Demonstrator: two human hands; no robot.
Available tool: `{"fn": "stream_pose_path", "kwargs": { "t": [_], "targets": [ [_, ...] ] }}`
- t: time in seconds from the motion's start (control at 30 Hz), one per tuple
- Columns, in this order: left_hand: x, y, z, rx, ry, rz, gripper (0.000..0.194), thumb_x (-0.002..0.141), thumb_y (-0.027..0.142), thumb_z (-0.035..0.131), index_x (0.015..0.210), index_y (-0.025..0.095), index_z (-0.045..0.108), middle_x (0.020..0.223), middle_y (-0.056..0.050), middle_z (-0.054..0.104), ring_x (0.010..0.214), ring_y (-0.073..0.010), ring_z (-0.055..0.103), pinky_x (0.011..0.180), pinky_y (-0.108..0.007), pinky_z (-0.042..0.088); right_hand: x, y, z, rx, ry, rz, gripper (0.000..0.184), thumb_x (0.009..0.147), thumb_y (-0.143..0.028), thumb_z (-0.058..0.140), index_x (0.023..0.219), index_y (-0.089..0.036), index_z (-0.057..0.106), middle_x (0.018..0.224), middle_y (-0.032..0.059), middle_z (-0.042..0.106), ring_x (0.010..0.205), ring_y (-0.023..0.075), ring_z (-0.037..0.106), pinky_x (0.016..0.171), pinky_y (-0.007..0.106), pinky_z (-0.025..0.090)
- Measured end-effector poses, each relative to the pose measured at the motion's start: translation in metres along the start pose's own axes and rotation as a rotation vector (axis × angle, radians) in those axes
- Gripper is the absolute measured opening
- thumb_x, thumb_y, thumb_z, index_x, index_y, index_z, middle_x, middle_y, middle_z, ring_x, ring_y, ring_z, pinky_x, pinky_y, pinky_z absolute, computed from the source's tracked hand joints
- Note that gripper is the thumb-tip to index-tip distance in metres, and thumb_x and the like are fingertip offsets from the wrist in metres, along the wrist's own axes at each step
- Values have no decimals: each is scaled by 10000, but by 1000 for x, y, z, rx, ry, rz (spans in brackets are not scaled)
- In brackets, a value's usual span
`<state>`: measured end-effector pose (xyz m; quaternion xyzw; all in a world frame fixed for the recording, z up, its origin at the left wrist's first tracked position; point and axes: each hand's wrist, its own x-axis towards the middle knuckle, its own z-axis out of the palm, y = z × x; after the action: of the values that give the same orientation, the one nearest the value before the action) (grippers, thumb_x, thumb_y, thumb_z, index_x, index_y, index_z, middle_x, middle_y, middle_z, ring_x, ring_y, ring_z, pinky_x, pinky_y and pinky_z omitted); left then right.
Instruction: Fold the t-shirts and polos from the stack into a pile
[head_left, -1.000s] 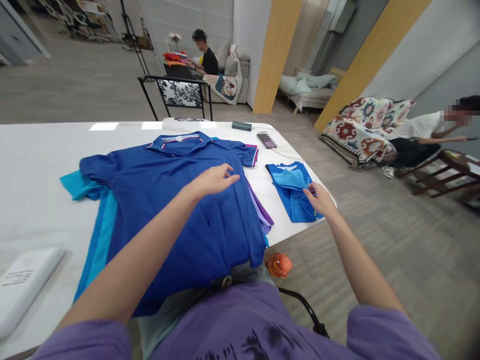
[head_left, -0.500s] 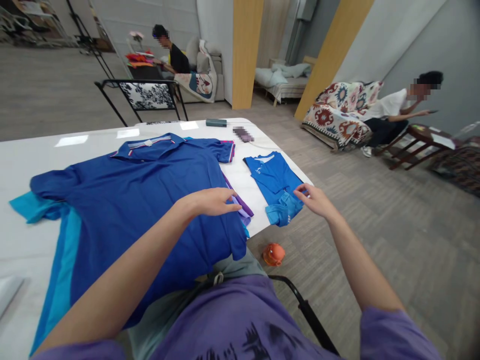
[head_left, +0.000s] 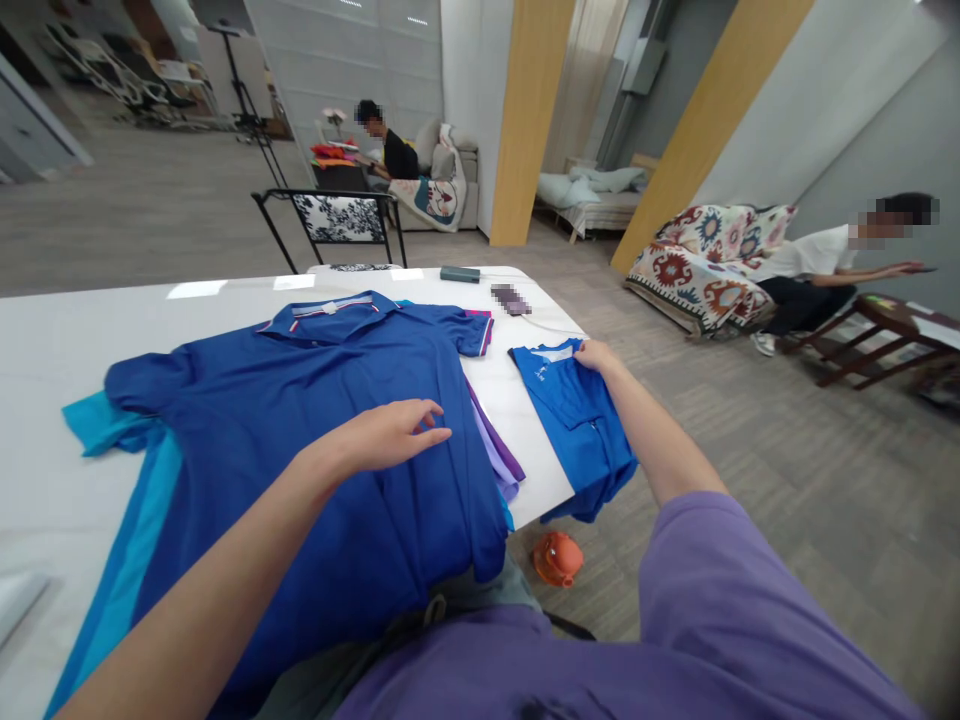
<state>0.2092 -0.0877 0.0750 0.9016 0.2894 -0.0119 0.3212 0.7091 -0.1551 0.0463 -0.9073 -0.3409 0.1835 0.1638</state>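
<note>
A dark blue polo shirt point(head_left: 322, 390) lies spread on the white table, collar at the far side, over light blue and purple garments. My left hand point(head_left: 401, 432) hovers over the polo's right half, fingers apart and holding nothing. To the right, a folded bright blue shirt point(head_left: 577, 425) sits at the table's corner, its lower part hanging over the edge. My right hand point(head_left: 592, 356) pinches the far shoulder of this shirt beside its neckline; the fingertips are partly hidden.
A dark green case point(head_left: 460, 274) and a pixelated dark object point(head_left: 511, 299) lie at the table's far end. Beyond stands a black-framed chair point(head_left: 341, 218). An orange pot-like object point(head_left: 558, 558) is on the floor. Two people sit farther back, left and right.
My right hand has moved from the near part of the folded shirt to its far shoulder and gripped it. My left hand has drawn back leftward. The view has shifted.
</note>
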Motion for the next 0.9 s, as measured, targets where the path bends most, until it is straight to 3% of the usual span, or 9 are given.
{"fn": "stream_pose_path", "kwargs": {
  "t": [0.1,0.2,0.33,0.4,0.47,0.57,0.7,0.83,0.9],
  "targets": [
    [5,-6,0,-22,5,8,693,993,766,598,1436,253,746,1405,-122,822,1284,-348,784,1085,-411,596,-6,10,-26,129,-49,-36,137,967,-334,678,1011,-210,637,1014,119,780,1030,280,754,950,423,665],
    [19,0,7,-118,11,55,685,980,779,619,1394,252,761,1398,-125,822,1289,-353,776,1119,-424,581,-30,25,-63,337,-54,-109,109,984,-349,558,1000,-242,546,940,73,725,879,212,716,835,331,654],
    [61,27,21,-538,65,6,757,862,841,749,1315,235,754,1559,-168,730,1501,-402,637,1270,-457,472,-87,29,-115,681,-74,-292,134,900,-347,576,932,-261,478,846,36,636,772,203,635,727,287,600],
    [86,50,29,-706,67,-56,912,826,922,731,1404,218,687,1665,-227,629,1536,-434,600,1219,-495,515,-123,14,-137,804,-88,-373,148,854,-316,620,931,-261,508,822,16,615,733,189,605,689,264,578],
    [107,80,36,-789,25,-69,1010,830,994,654,1482,223,623,1657,-255,616,1437,-429,672,1063,-492,600,-156,-10,-152,876,-96,-434,149,834,-276,651,944,-254,553,802,1,608,701,167,590,653,232,560],
    [121,123,44,-906,-61,1,901,835,982,682,1378,263,699,1395,-159,768,1176,-310,769,894,-378,624,-195,-50,-169,905,-96,-497,164,841,-256,682,988,-245,611,811,0,645,696,153,610,608,204,552],
    [108,146,34,-987,-130,128,720,779,853,871,1171,252,804,1051,-57,764,844,-161,699,770,-282,590,-219,-81,-196,939,40,-477,168,856,-237,664,1022,-256,664,846,36,688,685,177,641,573,245,568],
    [65,145,-5,-991,-173,231,761,653,794,1012,1083,192,835,988,-50,712,720,-80,561,643,-207,464,-225,-100,-238,1047,299,-535,190,915,-212,591,1073,-261,684,884,82,692,615,152,579,576,295,564],
    [42,155,-22,-945,-195,292,785,678,817,995,1142,201,848,1055,-62,722,762,-83,568,636,-205,445,-232,-117,-257,884,418,-669,219,1021,-257,508,1139,-231,690,967,115,727,645,128,611,634,310,584]
  ]
}}
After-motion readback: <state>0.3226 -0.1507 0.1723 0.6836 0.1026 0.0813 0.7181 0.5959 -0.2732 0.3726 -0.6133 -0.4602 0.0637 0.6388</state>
